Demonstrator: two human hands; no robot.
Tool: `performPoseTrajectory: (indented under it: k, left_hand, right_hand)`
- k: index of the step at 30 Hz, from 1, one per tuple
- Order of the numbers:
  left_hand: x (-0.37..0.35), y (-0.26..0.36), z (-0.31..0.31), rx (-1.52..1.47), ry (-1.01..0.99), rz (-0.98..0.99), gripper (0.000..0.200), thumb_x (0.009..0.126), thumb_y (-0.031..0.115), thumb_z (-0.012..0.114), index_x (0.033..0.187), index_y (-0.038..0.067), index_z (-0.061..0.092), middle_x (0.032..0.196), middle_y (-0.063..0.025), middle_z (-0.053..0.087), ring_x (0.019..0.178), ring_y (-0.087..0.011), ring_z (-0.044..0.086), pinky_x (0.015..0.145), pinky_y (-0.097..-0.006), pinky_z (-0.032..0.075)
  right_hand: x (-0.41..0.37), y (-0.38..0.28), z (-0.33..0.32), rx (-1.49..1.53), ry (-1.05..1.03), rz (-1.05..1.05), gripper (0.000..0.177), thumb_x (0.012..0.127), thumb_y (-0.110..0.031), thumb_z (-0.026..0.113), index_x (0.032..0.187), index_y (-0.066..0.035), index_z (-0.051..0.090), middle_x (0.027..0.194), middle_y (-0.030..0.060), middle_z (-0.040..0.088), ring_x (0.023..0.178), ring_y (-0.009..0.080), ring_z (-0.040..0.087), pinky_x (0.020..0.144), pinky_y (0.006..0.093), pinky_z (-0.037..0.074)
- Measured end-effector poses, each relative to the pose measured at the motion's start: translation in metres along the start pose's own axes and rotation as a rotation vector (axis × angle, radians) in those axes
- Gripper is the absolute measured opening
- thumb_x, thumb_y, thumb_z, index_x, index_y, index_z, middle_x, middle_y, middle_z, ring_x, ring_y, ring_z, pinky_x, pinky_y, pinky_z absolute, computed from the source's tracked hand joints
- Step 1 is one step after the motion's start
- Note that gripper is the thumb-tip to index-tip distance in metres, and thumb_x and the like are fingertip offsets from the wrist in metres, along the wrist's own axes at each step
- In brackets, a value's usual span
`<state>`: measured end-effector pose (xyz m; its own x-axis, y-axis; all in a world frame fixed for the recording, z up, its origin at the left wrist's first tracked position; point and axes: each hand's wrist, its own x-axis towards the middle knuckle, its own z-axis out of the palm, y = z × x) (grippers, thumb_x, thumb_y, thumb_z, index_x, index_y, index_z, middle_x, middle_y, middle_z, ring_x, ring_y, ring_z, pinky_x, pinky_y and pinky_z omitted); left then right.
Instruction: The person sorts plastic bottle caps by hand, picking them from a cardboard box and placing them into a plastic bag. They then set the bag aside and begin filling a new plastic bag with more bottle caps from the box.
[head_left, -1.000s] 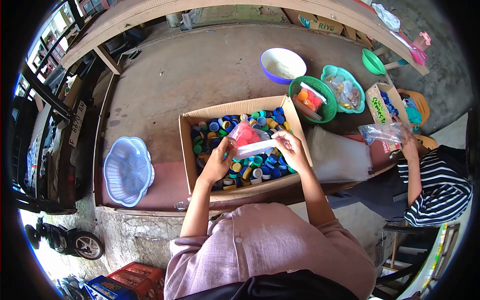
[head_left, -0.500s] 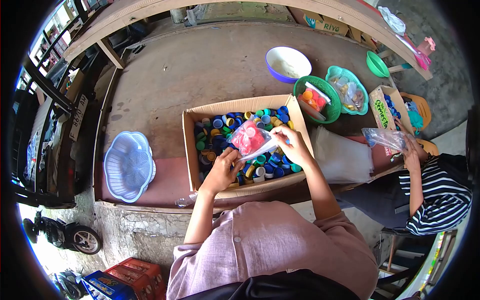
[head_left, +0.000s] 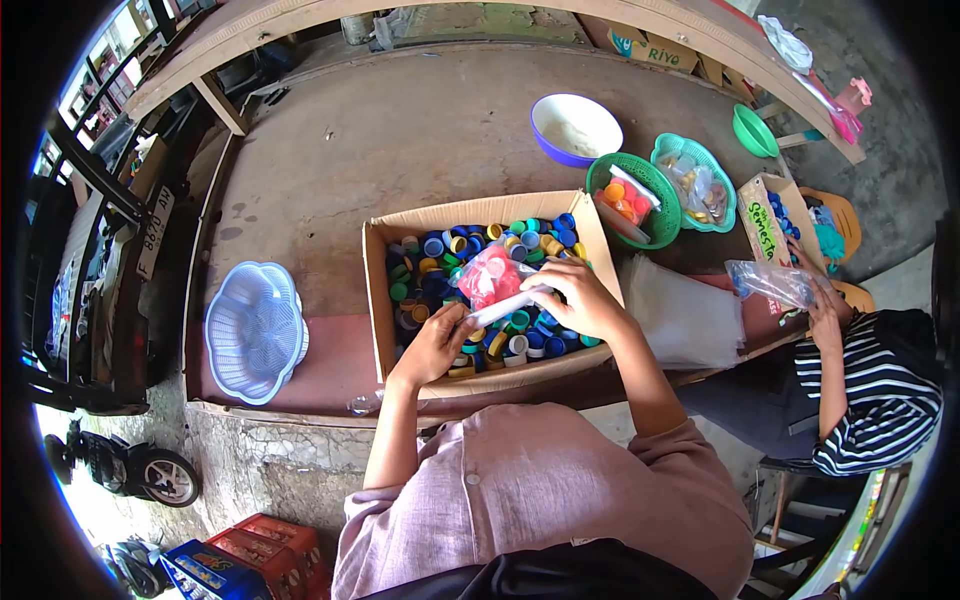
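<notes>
A clear plastic bag (head_left: pixel 492 281) with pink-red bottle caps inside is held above a cardboard box (head_left: pixel 590 215). Its top edge is folded into a flat whitish strip between my two hands. My left hand (head_left: pixel 440 345) pinches one end of that strip, near the box's front left. At the other end, my right hand (head_left: pixel 578 293) has its fingers closed on the strip. Below the bag, the box holds many loose bottle caps (head_left: pixel 433 247) in blue, green, yellow and white.
A lilac plastic basket (head_left: pixel 255 335) stands left of the box. To the right lie a stack of clear bags (head_left: pixel 685 315), a green basket (head_left: pixel 670 225), a turquoise basket (head_left: pixel 735 205) and a purple-white bowl (head_left: pixel 578 125). A co-worker's hand (head_left: pixel 826 305) holds another clear bag (head_left: pixel 770 282) at far right.
The bag's open top has been folded into a narrow flat strip. My right hand has turned over, its knuckles now facing up. The co-worker's bag has shifted slightly.
</notes>
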<state>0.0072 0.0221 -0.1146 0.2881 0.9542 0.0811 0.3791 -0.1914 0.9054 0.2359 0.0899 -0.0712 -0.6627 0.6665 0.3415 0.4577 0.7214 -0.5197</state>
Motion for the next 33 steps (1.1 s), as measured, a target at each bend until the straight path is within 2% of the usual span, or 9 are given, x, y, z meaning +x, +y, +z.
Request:
performPoseTrajectory:
  k: [2, 5, 9, 17, 19, 24, 26, 28, 33]
  left_hand:
    - [-0.002, 0.000, 0.000, 0.006, -0.048, -0.075, 0.015, 0.086, 0.014, 0.050, 0.089, -0.001, 0.051, 0.082, -0.0118, 0.050, 0.074, -0.0228, 0.049, 0.067, -0.0309, 0.039]
    - [-0.002, 0.007, 0.012, 0.434, 0.108, 0.065, 0.032, 0.078, 0.016, 0.055, 0.107, 0.003, 0.046, 0.093, -0.0139, 0.053, 0.094, -0.0291, 0.049, 0.080, -0.0373, 0.036]
    - [0.005, 0.016, 0.030, 0.470, 0.095, 0.138, 0.034, 0.081, 0.018, 0.052, 0.107, -0.001, 0.042, 0.096, -0.0187, 0.053, 0.094, -0.0311, 0.050, 0.077, -0.0416, 0.038]
    - [0.007, 0.006, 0.032, 0.329, -0.127, -0.007, 0.034, 0.083, 0.013, 0.051, 0.107, -0.002, 0.031, 0.083, -0.0231, 0.055, 0.074, -0.0389, 0.054, 0.066, -0.0424, 0.042]
    - [0.006, -0.003, 0.037, 0.266, -0.059, 0.093, 0.033, 0.083, 0.014, 0.050, 0.104, -0.002, 0.031, 0.080, -0.0228, 0.056, 0.073, -0.0393, 0.054, 0.064, -0.0435, 0.043]
    - [-0.001, 0.002, 0.032, 0.291, -0.073, 0.104, 0.026, 0.083, 0.014, 0.049, 0.101, 0.000, 0.036, 0.082, -0.0206, 0.055, 0.077, -0.0373, 0.055, 0.065, -0.0441, 0.043]
    - [0.001, 0.004, 0.029, 0.423, 0.033, 0.296, 0.023, 0.081, 0.008, 0.049, 0.102, 0.002, 0.041, 0.087, -0.0184, 0.052, 0.079, -0.0356, 0.052, 0.072, -0.0419, 0.041]
    - [0.001, 0.008, 0.028, 0.474, 0.066, 0.276, 0.021, 0.080, 0.007, 0.049, 0.099, 0.001, 0.043, 0.087, -0.0175, 0.053, 0.080, -0.0348, 0.052, 0.074, -0.0417, 0.040]
    - [0.006, 0.004, 0.027, 0.481, 0.026, 0.127, 0.020, 0.080, 0.005, 0.045, 0.100, 0.000, 0.043, 0.090, -0.0183, 0.054, 0.084, -0.0352, 0.052, 0.073, -0.0436, 0.040]
  right_hand:
    - [0.001, 0.000, 0.004, 0.114, -0.058, 0.110, 0.011, 0.075, -0.009, 0.059, 0.086, -0.006, 0.060, 0.079, 0.0086, 0.059, 0.077, 0.0257, 0.056, 0.072, 0.0370, 0.040]
    - [0.001, -0.001, 0.011, 0.101, -0.085, 0.095, 0.013, 0.080, -0.006, 0.053, 0.091, -0.003, 0.059, 0.084, 0.0122, 0.061, 0.077, 0.0274, 0.057, 0.069, 0.0354, 0.044]
    - [0.000, -0.002, 0.020, 0.168, 0.005, 0.113, 0.013, 0.081, -0.007, 0.051, 0.093, -0.002, 0.055, 0.085, 0.0131, 0.060, 0.079, 0.0287, 0.056, 0.069, 0.0361, 0.044]
    - [-0.012, 0.001, 0.020, 0.002, -0.225, 0.153, 0.030, 0.078, -0.015, 0.054, 0.104, -0.007, 0.042, 0.096, 0.0139, 0.054, 0.093, 0.0306, 0.051, 0.080, 0.0392, 0.037]
    - [-0.014, 0.006, 0.023, -0.032, -0.255, 0.141, 0.034, 0.077, -0.013, 0.054, 0.105, -0.008, 0.036, 0.095, 0.0137, 0.053, 0.092, 0.0308, 0.051, 0.079, 0.0386, 0.036]
    - [-0.012, -0.001, 0.013, -0.102, -0.322, 0.133, 0.022, 0.075, -0.014, 0.056, 0.093, -0.008, 0.045, 0.088, 0.0116, 0.054, 0.085, 0.0272, 0.052, 0.072, 0.0386, 0.035]
    - [-0.012, -0.003, 0.013, -0.158, -0.283, 0.075, 0.016, 0.075, -0.013, 0.055, 0.088, -0.009, 0.048, 0.086, 0.0102, 0.054, 0.083, 0.0257, 0.051, 0.071, 0.0377, 0.035]
    - [-0.012, -0.001, 0.014, -0.198, -0.116, -0.056, 0.008, 0.076, -0.012, 0.053, 0.083, -0.009, 0.051, 0.081, 0.0073, 0.056, 0.082, 0.0238, 0.051, 0.071, 0.0366, 0.035]
    - [-0.011, -0.001, 0.025, -0.129, -0.178, 0.085, 0.010, 0.076, -0.009, 0.052, 0.085, -0.009, 0.051, 0.079, 0.0061, 0.055, 0.079, 0.0233, 0.051, 0.072, 0.0359, 0.035]
